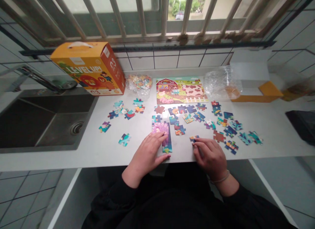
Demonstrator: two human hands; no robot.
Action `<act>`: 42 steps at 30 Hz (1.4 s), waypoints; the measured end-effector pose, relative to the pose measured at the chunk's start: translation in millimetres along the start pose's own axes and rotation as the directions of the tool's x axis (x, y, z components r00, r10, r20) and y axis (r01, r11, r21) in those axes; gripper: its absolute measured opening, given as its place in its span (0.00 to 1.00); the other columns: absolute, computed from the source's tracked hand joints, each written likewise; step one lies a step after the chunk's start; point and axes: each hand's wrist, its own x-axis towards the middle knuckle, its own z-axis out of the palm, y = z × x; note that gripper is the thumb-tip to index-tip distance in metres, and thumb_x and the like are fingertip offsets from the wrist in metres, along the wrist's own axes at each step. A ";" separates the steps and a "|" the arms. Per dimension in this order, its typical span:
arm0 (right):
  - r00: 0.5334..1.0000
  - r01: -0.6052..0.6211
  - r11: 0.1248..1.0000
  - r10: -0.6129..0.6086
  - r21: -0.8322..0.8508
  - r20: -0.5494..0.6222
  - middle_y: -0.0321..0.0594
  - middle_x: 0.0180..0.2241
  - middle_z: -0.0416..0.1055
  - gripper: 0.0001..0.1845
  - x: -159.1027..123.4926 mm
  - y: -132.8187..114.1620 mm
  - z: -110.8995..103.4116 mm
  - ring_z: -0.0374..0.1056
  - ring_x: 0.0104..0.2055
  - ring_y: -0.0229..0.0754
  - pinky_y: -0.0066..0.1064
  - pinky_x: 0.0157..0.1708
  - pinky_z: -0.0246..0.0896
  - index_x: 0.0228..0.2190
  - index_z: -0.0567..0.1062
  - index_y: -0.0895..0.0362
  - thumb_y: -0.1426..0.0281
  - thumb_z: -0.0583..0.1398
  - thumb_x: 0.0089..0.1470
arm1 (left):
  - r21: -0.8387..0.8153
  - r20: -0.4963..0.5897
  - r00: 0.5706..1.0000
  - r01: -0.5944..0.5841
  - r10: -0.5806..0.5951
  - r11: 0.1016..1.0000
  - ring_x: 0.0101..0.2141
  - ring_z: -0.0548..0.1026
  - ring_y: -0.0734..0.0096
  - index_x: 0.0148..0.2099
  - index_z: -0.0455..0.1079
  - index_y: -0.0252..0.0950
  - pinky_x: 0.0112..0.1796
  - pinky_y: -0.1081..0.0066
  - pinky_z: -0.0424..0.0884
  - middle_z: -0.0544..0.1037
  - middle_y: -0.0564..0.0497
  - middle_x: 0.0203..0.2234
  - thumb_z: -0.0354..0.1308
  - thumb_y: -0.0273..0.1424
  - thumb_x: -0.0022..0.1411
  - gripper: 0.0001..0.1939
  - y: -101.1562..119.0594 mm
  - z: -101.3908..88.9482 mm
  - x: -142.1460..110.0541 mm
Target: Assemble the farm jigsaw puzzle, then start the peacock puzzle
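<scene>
My left hand (150, 152) lies flat, fingers spread, on a joined block of puzzle pieces (162, 130) near the counter's front edge. My right hand (209, 155) has its fingers curled and pinches a single puzzle piece (194, 137) on the counter, just right of the block. Several loose pieces (187, 115) lie scattered behind the hands, with more to the right (231, 129) and left (124, 112). A finished farm puzzle picture (180, 90) lies flat further back.
An orange puzzle box (91, 66) stands at the back left beside a sink (46, 122) with a tap (36, 78). A bag of pieces (139, 83), a crumpled clear bag (221, 83) and an open box tray (256, 86) sit along the tiled wall. A dark object (302, 124) lies at right.
</scene>
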 end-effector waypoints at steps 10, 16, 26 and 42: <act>0.999 -0.036 0.999 0.035 0.025 0.018 0.44 0.49 0.83 0.08 1.4 -1.9 -1.2 0.76 0.50 0.51 0.46 0.54 0.70 0.44 0.80 0.51 0.74 0.64 0.64 | -0.012 -0.072 0.997 -0.017 0.016 1.000 0.77 0.57 0.40 0.82 0.46 0.48 0.75 0.36 0.55 0.60 0.35 0.77 0.77 0.53 0.59 0.61 -4.6 -0.7 -0.2; 0.999 -0.045 0.999 0.044 0.023 0.029 0.45 0.49 0.83 0.07 1.1 -1.8 -1.4 0.76 0.50 0.52 0.47 0.54 0.71 0.44 0.79 0.51 0.73 0.65 0.65 | 0.037 -0.037 0.999 -0.013 0.015 0.999 0.77 0.57 0.41 0.81 0.49 0.48 0.75 0.36 0.55 0.60 0.35 0.77 0.76 0.54 0.59 0.59 -5.7 2.5 -0.2; 0.999 -0.051 0.998 0.051 0.019 0.018 0.44 0.48 0.83 0.07 4.1 -3.9 -2.7 0.76 0.50 0.52 0.47 0.53 0.71 0.44 0.79 0.51 0.73 0.65 0.65 | 0.026 -0.068 0.998 0.001 0.001 1.000 0.75 0.63 0.41 0.78 0.57 0.48 0.73 0.37 0.60 0.64 0.37 0.76 0.76 0.47 0.63 0.49 -7.4 4.1 0.8; 0.984 -0.171 0.985 0.172 -0.021 0.050 0.51 0.48 0.78 0.11 38.9 7.1 -3.9 0.72 0.51 0.55 0.49 0.54 0.69 0.49 0.80 0.56 0.66 0.62 0.70 | 0.059 -0.058 0.998 0.005 -0.001 0.998 0.72 0.68 0.44 0.73 0.63 0.43 0.73 0.39 0.62 0.70 0.38 0.72 0.73 0.45 0.67 0.39 -6.9 4.3 2.0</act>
